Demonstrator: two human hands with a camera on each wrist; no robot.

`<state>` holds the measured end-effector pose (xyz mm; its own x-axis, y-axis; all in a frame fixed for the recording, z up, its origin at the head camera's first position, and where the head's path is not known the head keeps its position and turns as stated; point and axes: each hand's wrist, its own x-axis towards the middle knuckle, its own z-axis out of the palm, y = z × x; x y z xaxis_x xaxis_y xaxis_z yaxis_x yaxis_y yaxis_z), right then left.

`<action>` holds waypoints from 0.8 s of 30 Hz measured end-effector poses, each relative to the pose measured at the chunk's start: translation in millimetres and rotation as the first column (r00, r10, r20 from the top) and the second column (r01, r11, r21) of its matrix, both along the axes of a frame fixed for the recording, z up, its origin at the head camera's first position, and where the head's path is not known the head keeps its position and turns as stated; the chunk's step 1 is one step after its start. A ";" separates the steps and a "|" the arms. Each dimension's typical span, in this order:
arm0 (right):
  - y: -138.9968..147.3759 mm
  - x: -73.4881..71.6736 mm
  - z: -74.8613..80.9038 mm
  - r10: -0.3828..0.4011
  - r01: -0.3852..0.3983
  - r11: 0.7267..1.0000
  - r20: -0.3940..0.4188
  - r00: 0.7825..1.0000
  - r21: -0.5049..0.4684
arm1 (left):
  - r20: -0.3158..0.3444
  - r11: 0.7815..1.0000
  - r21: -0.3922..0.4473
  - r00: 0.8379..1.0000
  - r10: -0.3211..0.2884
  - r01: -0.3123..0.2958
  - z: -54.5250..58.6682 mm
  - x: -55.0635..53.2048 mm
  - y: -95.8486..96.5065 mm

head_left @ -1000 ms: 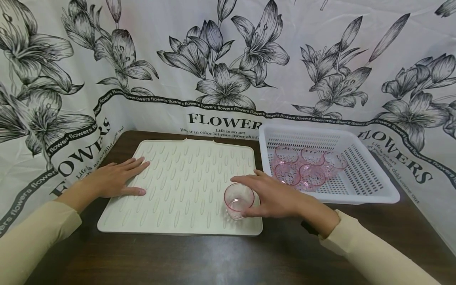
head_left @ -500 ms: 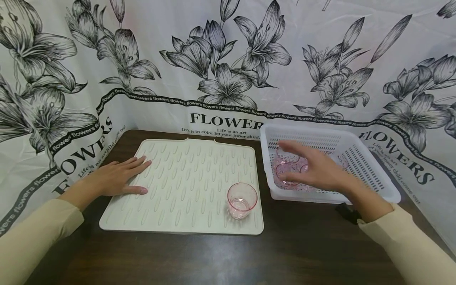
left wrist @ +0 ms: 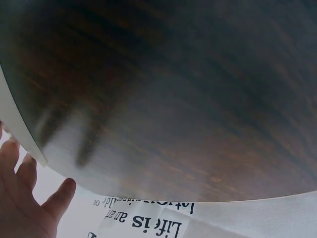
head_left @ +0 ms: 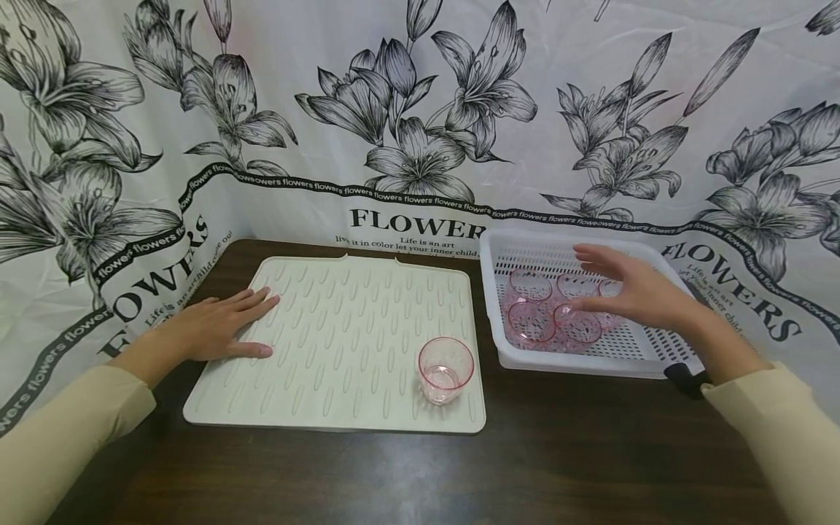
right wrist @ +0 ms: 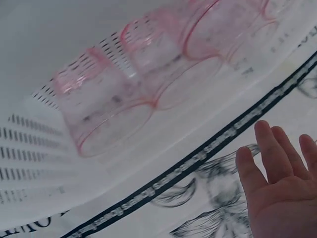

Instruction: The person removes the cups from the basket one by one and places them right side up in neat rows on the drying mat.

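A clear glass with a pink rim (head_left: 446, 370) stands upright on the right part of a cream ridged drying mat (head_left: 348, 343). My left hand (head_left: 219, 327) rests with spread fingers on the mat's left edge. Over the white perforated basket (head_left: 656, 366) hovers my right hand (head_left: 643, 292), its thumb and fingers apart and nothing between them. Below it, several pink-rimmed glasses (head_left: 533, 322) stand grouped in the basket's left half; the hand overlaps the rightmost ones in the head view. In the right wrist view the right hand (right wrist: 282, 183) appears with fingers extended, apart from the glasses (right wrist: 114, 109).
The mat and basket sit side by side on a dark brown wooden table (head_left: 367, 474). A white curtain (head_left: 262, 109) printed with black flowers and lettering hangs behind and at both sides of the table. A dark wrist strap (head_left: 685, 379) shows at the right sleeve.
My right hand has let go of the glass on the mat and moved right, over the basket. The left hand has stayed on the mat's edge.
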<state>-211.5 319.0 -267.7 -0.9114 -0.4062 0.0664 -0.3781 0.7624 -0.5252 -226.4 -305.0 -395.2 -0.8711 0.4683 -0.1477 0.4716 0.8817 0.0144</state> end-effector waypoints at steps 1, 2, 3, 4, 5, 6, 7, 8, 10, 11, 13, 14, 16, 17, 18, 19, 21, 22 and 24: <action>3.2 -1.6 0.3 0.000 0.000 1.000 0.002 1.000 0.000 | 0.000 1.000 0.000 1.000 0.001 -0.001 -0.4 -0.1 -0.3; 6.3 -3.1 0.9 -0.005 0.005 1.000 0.009 1.000 0.001 | 0.001 1.000 0.001 1.000 0.002 -0.002 -0.6 -0.1 -0.6; 9.3 -4.2 1.7 -0.007 0.007 1.000 0.021 1.000 0.009 | 0.001 1.000 0.000 1.000 0.003 -0.003 -0.8 -0.3 -0.8; 12.5 -5.6 2.0 -0.017 0.016 1.000 0.032 0.999 0.016 | 0.001 1.000 0.000 1.000 0.004 -0.004 -1.1 -0.4 -1.0; 15.8 -7.1 2.1 -0.028 0.026 0.999 0.042 0.999 0.027 | -0.001 1.000 0.000 1.000 0.004 -0.004 -1.3 -0.5 -1.2; 19.0 -8.4 2.1 -0.039 0.037 0.999 0.051 0.998 0.037 | -0.001 1.000 0.000 1.000 0.005 -0.005 -1.5 -0.5 -1.2; 22.2 -9.7 1.9 -0.053 0.050 0.998 0.063 0.997 0.045 | -0.002 1.000 -0.001 1.000 0.005 -0.005 -1.5 -0.5 -1.2; 25.4 -10.9 1.7 -0.062 0.059 0.997 0.076 0.995 0.053 | -0.004 1.000 -0.001 1.000 0.006 -0.006 -1.5 -0.6 -1.2; 32.0 -13.6 0.6 -0.081 0.075 0.995 0.096 0.992 0.069 | -0.006 1.000 -0.003 1.000 0.007 -0.007 -1.2 -0.3 -0.9; 35.1 -14.7 0.4 -0.089 0.081 0.994 0.104 0.991 0.079 | -0.007 1.000 -0.003 1.000 0.007 -0.007 -0.7 -0.1 -0.6; 41.4 -16.5 -0.1 -0.104 0.093 0.991 0.125 0.987 0.092 | -0.008 1.000 -0.002 1.000 0.006 -0.006 0.4 0.3 0.0; 44.7 -17.6 -0.7 -0.114 0.101 0.990 0.135 0.984 0.099 | -0.008 1.000 0.001 1.000 0.004 -0.004 1.0 0.4 0.4; 50.6 -19.6 -2.0 -0.125 0.108 0.988 0.155 0.980 0.111 | -0.007 1.000 0.006 1.000 -0.001 0.001 2.1 0.7 1.0; 53.7 -20.7 -3.0 -0.128 0.110 0.987 0.161 0.979 0.118 | -0.006 1.000 0.010 1.000 -0.003 0.003 2.6 0.9 1.2; 56.7 -22.0 -4.3 -0.124 0.105 0.988 0.169 0.978 0.117 | -0.005 1.000 0.012 1.000 -0.005 0.005 2.8 1.0 1.2; 59.7 -23.4 -5.6 -0.121 0.101 0.988 0.176 0.977 0.117 | -0.003 1.000 0.016 1.000 -0.006 0.006 2.9 1.2 1.1; 64.7 -26.0 -8.4 -0.117 0.094 0.988 0.186 0.976 0.126 | 0.001 1.000 0.020 1.000 -0.005 0.005 2.9 1.5 0.9; 67.1 -27.2 -9.5 -0.117 0.094 0.987 0.190 0.975 0.129 | 0.002 1.000 0.021 1.000 -0.003 0.003 2.6 1.6 0.7; 70.7 -29.3 -11.4 -0.115 0.088 0.986 0.193 0.974 0.143 | 0.005 1.000 0.022 1.000 0.002 -0.002 1.9 1.7 0.4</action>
<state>-240.8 389.8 -279.2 -0.9375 -0.3040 -0.1695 -0.1928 0.8591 -0.4741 -224.7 -304.6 -393.4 -0.8713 0.4699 -0.1417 0.4698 0.8820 0.0357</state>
